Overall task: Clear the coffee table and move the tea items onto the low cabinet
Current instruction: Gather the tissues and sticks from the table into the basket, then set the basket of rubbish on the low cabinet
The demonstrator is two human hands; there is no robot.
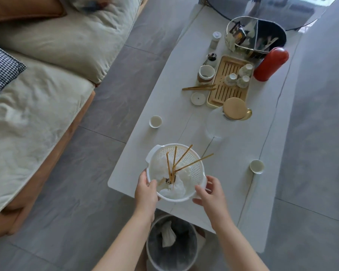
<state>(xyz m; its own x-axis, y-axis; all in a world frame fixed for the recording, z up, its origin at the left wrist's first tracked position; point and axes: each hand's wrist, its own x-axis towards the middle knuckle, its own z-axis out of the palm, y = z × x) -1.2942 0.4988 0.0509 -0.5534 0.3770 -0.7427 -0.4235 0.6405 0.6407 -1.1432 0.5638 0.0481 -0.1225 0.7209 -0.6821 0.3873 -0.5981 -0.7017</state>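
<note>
The left hand (146, 189) grips the near-left rim of a white perforated colander (175, 172), thumb hooked inside, while the right hand (209, 193) curls its fingers under the near-right rim. Held from both sides, the bowl stays level, which probably keeps its loose load from spilling.

Going by size, the coffee table (243, 153) runs away from the person, white and long, with a sofa (47, 85) well apart on the left. A waste bin (171, 243) sits on the floor directly under the colander, at the table's near end; this suggests the contents are meant to be tipped in. The bin already holds crumpled paper.

Farther up the table the tea items lie grouped: a red flask (270, 64) beside a bamboo tea tray (228, 81) carrying small cups, with a glass pitcher (223, 118) at its near end. None has reached the low cabinet, which is out of view.

Inside the colander lie crumpled white tissues (174, 186) and several thin wooden skewers (184, 163), leaning against the far wall.
</note>
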